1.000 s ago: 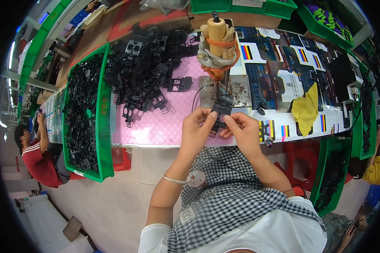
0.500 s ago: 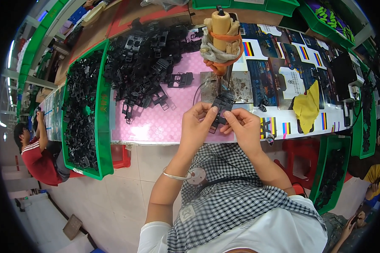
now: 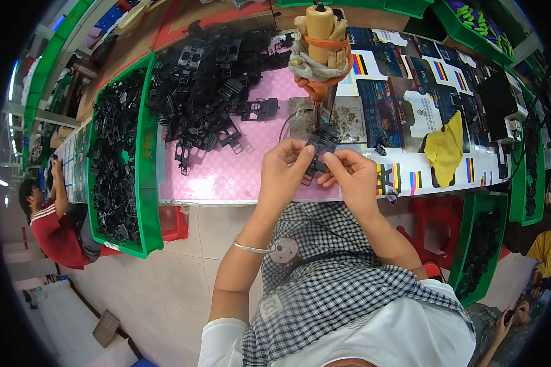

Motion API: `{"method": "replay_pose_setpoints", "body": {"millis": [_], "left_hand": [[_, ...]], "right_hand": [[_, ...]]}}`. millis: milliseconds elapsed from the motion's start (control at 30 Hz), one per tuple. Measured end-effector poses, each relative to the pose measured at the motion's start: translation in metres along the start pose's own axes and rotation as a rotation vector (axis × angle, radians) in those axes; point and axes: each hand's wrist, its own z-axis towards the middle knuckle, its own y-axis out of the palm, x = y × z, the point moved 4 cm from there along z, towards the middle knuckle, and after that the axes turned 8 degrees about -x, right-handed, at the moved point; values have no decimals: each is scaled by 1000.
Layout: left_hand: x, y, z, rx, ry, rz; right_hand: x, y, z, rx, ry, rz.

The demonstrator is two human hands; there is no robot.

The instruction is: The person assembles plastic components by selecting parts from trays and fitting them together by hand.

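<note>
Both of my hands hold one black plastic frame-like part (image 3: 322,142) at the near edge of a worn metal plate (image 3: 351,116). My left hand (image 3: 283,172) pinches its left side between thumb and fingers. On the right, my right hand (image 3: 356,178) is closed on the lower right side, thumb and fingertips together. An upright tool with a wooden handle (image 3: 320,27), wrapped in cloth and an orange band, stands over the plate. Its thin metal tip points down at the far end of the part; whether they touch I cannot tell. A small black piece (image 3: 381,148) lies right of the plate.
A heap of black plastic parts (image 3: 202,85) covers the pink mat's (image 3: 220,180) far left. Green bins (image 3: 148,211) of similar parts stand left and right. A yellow cloth (image 3: 445,153) lies on printed sheets at the right. Red stools (image 3: 438,220) stand below; other people sit at both sides.
My hands and the black part have shifted very slightly up and left in the picture, along with a small shift of the whole view. Both hands keep their hold.
</note>
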Motion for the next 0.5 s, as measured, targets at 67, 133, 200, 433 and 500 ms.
{"method": "replay_pose_setpoints", "body": {"millis": [67,133,200,433,500], "left_hand": [[-1,0,0,-1,-15,3],[-3,-1,1,5,10,0],[-2,0,-1,7,8,-10],[-2,-1,-8,-1,1,-12],[-4,-2,-8,9,52,-4]], "right_hand": [[1,0,0,1,4,0],[0,0,0,-4,1,2],[1,1,-1,2,-2,6],[3,2,-5,7,-13,23],[3,3,-6,4,-14,8]]}}
